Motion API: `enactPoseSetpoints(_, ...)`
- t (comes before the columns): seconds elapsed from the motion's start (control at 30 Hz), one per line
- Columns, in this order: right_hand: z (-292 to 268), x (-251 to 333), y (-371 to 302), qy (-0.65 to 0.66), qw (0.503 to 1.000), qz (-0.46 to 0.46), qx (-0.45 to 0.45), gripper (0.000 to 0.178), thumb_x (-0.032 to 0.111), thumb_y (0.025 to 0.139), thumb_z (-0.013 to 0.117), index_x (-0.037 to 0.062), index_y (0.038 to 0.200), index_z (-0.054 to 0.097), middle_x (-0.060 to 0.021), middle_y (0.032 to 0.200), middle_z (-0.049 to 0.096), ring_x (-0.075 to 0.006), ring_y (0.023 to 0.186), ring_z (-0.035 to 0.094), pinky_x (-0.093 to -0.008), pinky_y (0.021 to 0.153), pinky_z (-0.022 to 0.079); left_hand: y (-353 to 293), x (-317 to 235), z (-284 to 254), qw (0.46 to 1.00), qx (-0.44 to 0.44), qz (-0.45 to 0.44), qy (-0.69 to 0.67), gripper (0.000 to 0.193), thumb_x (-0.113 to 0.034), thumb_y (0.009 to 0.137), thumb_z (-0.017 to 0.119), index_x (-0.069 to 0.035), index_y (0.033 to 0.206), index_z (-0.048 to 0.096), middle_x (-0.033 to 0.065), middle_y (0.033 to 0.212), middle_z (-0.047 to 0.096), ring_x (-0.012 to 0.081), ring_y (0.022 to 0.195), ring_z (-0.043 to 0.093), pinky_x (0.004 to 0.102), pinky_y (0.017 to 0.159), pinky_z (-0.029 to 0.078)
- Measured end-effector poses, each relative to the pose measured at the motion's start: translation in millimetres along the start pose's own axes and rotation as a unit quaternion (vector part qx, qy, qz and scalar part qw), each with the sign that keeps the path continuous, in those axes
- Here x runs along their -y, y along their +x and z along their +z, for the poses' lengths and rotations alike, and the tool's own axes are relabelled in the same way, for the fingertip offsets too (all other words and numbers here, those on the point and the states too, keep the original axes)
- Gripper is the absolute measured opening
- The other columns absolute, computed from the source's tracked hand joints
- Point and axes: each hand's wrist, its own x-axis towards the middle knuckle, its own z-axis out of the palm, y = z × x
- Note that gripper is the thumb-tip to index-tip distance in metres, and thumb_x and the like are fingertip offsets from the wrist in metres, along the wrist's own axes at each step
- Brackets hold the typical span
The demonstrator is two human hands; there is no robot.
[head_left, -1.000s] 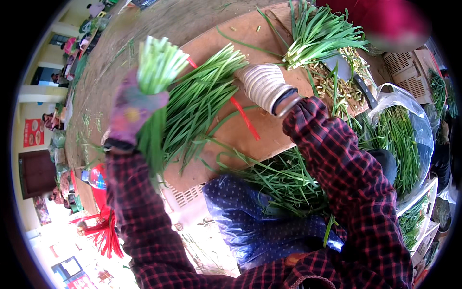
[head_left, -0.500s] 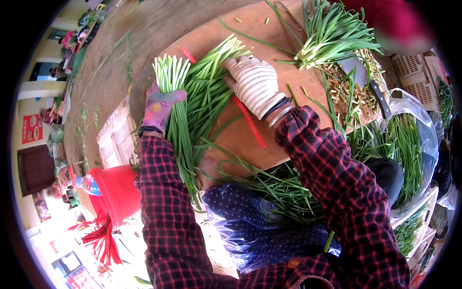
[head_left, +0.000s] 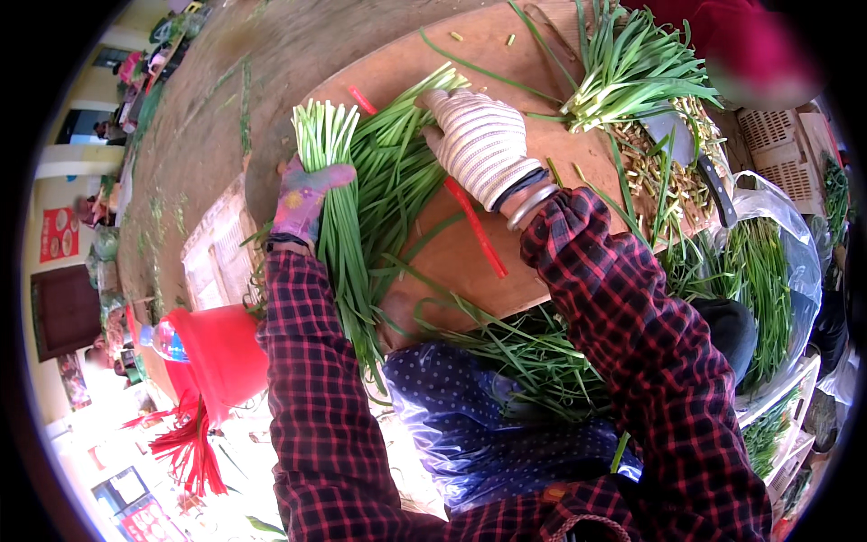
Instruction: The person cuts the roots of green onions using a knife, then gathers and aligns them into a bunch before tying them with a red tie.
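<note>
My left hand (head_left: pixel 307 197), in a purple patterned glove, is closed round an upright bunch of garlic chives (head_left: pixel 327 135); the pale cut ends stick up above the fist and the green leaves trail down. Beside it, a second bunch of garlic chives (head_left: pixel 390 154) lies on a round wooden board (head_left: pixel 452 262). The fingers of my right hand (head_left: pixel 479 140), in a white striped glove, curl over that bunch close to its pale ends. A red strip (head_left: pixel 476 228) runs beneath the second bunch, showing on both sides of it. The right fingertips are partly hidden.
Another bunch of chives (head_left: pixel 623 81) lies at the board's far right, by a black-handled knife (head_left: pixel 713 185) and chopped stem ends (head_left: pixel 646 176). Clear plastic with chives (head_left: pixel 759 289) stands at the right. At left are a red bucket (head_left: pixel 226 361) and hanging red strips (head_left: pixel 191 447).
Both hands keep their holds on the two bunches. My right hand has tilted slightly at the pale ends. The whole view has shifted a little.
</note>
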Motion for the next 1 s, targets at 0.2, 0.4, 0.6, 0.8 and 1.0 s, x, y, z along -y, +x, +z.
enactPoseSetpoints(0.2, 6.1, -4.1, -9.1, -0.064, 0.998, -0.021, 0.006, 0.020, 0.024, 0.082, 0.062, 0.0124, 0.097, 0.065, -0.0109, 0.081, 0.065, -0.0302, 0.077, 0.065, -0.0441, 0.065, 0.052, -2.3, -1.7, 4.8, 1.000, -0.005, -0.002, -0.012, 0.047, -0.006, 0.067, 0.078, -0.001, 0.111, 0.064, 0.0041, 0.095, 0.069, 0.0139, 0.079, 0.064, 0.0282, 0.073, 0.052)
enactPoseSetpoints(0.4, 4.4, -3.6, -8.9, -0.070, 0.997, -0.006, 0.040, 0.022, 0.028, 0.082, 0.063, 0.0083, 0.092, 0.065, -0.0142, 0.082, 0.064, -0.0333, 0.079, 0.063, -0.0463, 0.067, 0.050, -5.2, -3.7, 5.4, 1.000, -0.014, -0.006, -0.025, 0.047, -0.003, 0.066, 0.079, -0.002, 0.111, 0.064, 0.0038, 0.096, 0.069, 0.0144, 0.080, 0.064, 0.0281, 0.074, 0.052)
enactPoseSetpoints(0.6, -4.7, 2.7, 5.2, -0.086, 0.980, 0.040, 0.175, 0.029, 0.034, 0.084, 0.063, 0.0055, 0.088, 0.067, -0.0166, 0.088, 0.067, -0.0340, 0.081, 0.065, -0.0452, 0.068, 0.052, -7.1, -4.0, 6.0, 1.000, -0.009, 0.005, -0.029, 0.049, 0.001, 0.067, 0.078, -0.002, 0.113, 0.063, 0.0038, 0.098, 0.069, 0.0142, 0.082, 0.064, 0.0275, 0.076, 0.051)
enactPoseSetpoints(0.8, 8.5, 17.3, 10.4, -0.093, 0.976, 0.094, 0.170, 0.036, 0.041, 0.084, 0.061, 0.0058, 0.091, 0.068, -0.0157, 0.087, 0.069, -0.0325, 0.084, 0.067, -0.0451, 0.072, 0.053, -15.0, -5.4, 16.2, 0.999, -0.002, 0.046, -0.015, 0.054, 0.005, 0.067, 0.076, -0.003, 0.118, 0.061, 0.0030, 0.102, 0.067, 0.0128, 0.086, 0.063, 0.0271, 0.078, 0.051)
enactPoseSetpoints(1.0, 7.3, 20.6, 21.2, -0.085, 0.959, 0.139, 0.232, 0.028, 0.027, 0.085, 0.055, 0.0054, 0.090, 0.072, -0.0189, 0.088, 0.069, -0.0347, 0.085, 0.068, -0.0446, 0.074, 0.053, -25.0, -6.7, 16.8, 0.996, -0.011, 0.068, -0.059, 0.054, 0.004, 0.068, 0.075, -0.003, 0.120, 0.059, 0.0035, 0.105, 0.067, 0.0133, 0.088, 0.063, 0.0271, 0.078, 0.051)
